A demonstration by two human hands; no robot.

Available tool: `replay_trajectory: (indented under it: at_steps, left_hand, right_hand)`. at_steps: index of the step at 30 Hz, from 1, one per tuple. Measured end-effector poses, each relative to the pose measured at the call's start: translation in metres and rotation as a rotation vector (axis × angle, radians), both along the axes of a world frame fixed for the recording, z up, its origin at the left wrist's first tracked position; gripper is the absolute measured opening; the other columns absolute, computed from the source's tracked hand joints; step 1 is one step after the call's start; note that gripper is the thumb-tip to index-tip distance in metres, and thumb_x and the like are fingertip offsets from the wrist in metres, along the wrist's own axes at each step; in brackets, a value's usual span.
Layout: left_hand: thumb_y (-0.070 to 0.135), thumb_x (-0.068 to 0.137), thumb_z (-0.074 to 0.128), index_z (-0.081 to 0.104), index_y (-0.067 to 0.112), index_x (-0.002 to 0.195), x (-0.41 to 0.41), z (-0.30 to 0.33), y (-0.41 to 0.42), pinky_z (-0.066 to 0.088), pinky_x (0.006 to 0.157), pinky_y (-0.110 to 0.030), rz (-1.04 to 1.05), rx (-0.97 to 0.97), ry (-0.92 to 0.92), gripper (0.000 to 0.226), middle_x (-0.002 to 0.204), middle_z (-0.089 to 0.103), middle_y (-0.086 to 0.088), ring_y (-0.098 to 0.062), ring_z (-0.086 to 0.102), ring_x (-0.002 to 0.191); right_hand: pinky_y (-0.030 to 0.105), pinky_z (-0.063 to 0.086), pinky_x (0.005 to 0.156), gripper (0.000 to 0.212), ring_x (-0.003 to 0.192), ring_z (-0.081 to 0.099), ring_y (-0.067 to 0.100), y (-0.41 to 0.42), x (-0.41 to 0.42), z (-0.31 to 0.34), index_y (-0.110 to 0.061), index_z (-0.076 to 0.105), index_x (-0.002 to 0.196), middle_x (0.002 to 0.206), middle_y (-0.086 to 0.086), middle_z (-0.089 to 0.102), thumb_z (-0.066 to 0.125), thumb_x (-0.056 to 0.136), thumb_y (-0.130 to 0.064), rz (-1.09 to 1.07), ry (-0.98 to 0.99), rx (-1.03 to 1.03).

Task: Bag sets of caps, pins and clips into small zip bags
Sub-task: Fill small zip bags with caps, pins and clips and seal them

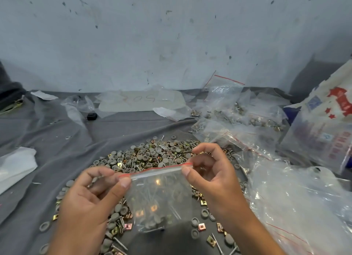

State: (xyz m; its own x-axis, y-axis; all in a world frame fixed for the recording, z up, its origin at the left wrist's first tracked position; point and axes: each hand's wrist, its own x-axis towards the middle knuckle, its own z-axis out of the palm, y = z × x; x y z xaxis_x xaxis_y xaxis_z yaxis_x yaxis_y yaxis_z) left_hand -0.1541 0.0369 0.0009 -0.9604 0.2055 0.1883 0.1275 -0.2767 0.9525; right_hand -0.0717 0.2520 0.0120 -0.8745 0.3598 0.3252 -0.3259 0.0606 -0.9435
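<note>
I hold one loaded zip bag [160,195] at lower centre, left hand [89,203] and right hand [209,176] pinching its red seal ends, nearly sealed I judge; filled bags [247,113] lie upper right, the loose pile [152,155] remains.

A grey cloth [118,125] covers the counter, below a scuffed pale wall [171,35]. A small black object [92,116] lies near the back, a printed woven sack [327,121] stands at right, white paper [16,164] at left
</note>
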Motion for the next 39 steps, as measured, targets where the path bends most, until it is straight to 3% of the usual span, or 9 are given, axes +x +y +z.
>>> replay_trajectory:
  at_steps: [4,9,14,17,21,25,30,34,39]
  left_hand:
    - [0.05,0.04,0.098,0.063,0.029,0.075,-0.001,0.0,0.0,0.058,0.069,-0.022,-0.031,0.0,-0.005,0.053,0.094,0.076,-0.018,-0.024,0.075,0.084]
    - [0.056,0.045,0.095,0.067,0.033,0.083,0.001,-0.001,0.005,0.057,0.068,-0.021,-0.001,0.004,0.01,0.052,0.094,0.076,-0.012,-0.022,0.074,0.086]
    - [0.036,0.064,0.092,0.066,0.033,0.097,0.01,0.005,0.011,0.057,0.069,-0.022,-0.063,-0.025,0.014,0.042,0.095,0.076,-0.011,-0.021,0.074,0.087]
    - [0.027,0.074,0.085,0.062,0.028,0.103,0.016,0.012,0.012,0.057,0.07,-0.023,-0.074,-0.056,0.015,0.037,0.096,0.076,-0.01,-0.02,0.073,0.087]
    - [0.017,0.079,0.078,0.058,0.019,0.109,0.019,0.014,0.013,0.055,0.075,-0.023,-0.048,-0.095,0.027,0.036,0.093,0.076,-0.006,-0.015,0.07,0.085]
    - [0.009,0.083,0.074,0.056,0.017,0.108,0.02,0.012,0.013,0.054,0.074,-0.021,-0.075,-0.092,0.052,0.032,0.089,0.075,-0.001,-0.01,0.069,0.083]
    - [0.006,0.083,0.073,0.054,0.017,0.105,0.02,0.013,0.012,0.054,0.076,-0.022,-0.129,-0.067,0.074,0.031,0.087,0.074,0.0,-0.01,0.069,0.082]
    - [0.006,0.082,0.073,0.053,0.016,0.109,0.02,0.014,0.015,0.054,0.075,-0.022,-0.147,-0.035,0.065,0.035,0.087,0.075,0.0,-0.01,0.069,0.081]
    - [0.018,0.072,0.081,0.054,0.017,0.113,0.023,0.018,0.019,0.055,0.071,-0.018,-0.135,-0.07,0.07,0.05,0.092,0.077,-0.001,-0.01,0.072,0.083]
  right_hand:
    - [0.02,0.054,0.074,0.03,0.086,0.067,0.007,-0.004,0.0,-0.003,-0.041,0.064,0.106,0.095,-0.008,0.07,0.075,0.078,-0.04,0.042,-0.026,0.009]
    - [0.02,0.056,0.074,0.033,0.088,0.071,0.011,-0.012,-0.004,-0.007,-0.044,0.066,0.106,0.099,-0.005,0.074,0.083,0.078,-0.039,0.072,-0.061,0.022]
    - [0.022,0.058,0.069,0.03,0.088,0.073,0.015,-0.011,-0.002,-0.006,-0.041,0.069,0.107,0.099,-0.002,0.075,0.08,0.08,-0.035,0.089,-0.055,0.031]
    - [0.015,0.053,0.059,0.022,0.077,0.071,0.006,-0.016,-0.001,-0.003,-0.034,0.073,0.098,0.094,-0.004,0.076,0.076,0.077,-0.036,0.112,-0.057,0.032]
    - [0.008,0.046,0.054,0.015,0.067,0.065,-0.004,-0.017,-0.003,-0.003,-0.03,0.075,0.094,0.081,-0.009,0.075,0.073,0.08,-0.033,0.129,-0.034,0.049]
    - [0.009,0.038,0.053,0.008,0.062,0.052,0.002,-0.014,-0.006,-0.008,-0.033,0.074,0.09,0.071,-0.013,0.064,0.071,0.083,-0.037,0.147,-0.026,0.089]
    - [0.006,0.035,0.051,0.005,0.055,0.048,-0.003,-0.011,-0.003,-0.009,-0.025,0.071,0.09,0.066,-0.017,0.061,0.07,0.089,-0.03,0.154,0.004,0.119]
    - [0.009,0.04,0.056,0.001,0.062,0.053,-0.002,-0.01,-0.002,-0.009,-0.029,0.073,0.088,0.071,-0.017,0.066,0.073,0.088,-0.029,0.151,-0.002,0.079]
    - [0.01,0.041,0.057,0.003,0.062,0.053,-0.003,-0.01,-0.001,-0.01,-0.028,0.072,0.089,0.071,-0.015,0.065,0.073,0.088,-0.03,0.179,-0.008,0.036]
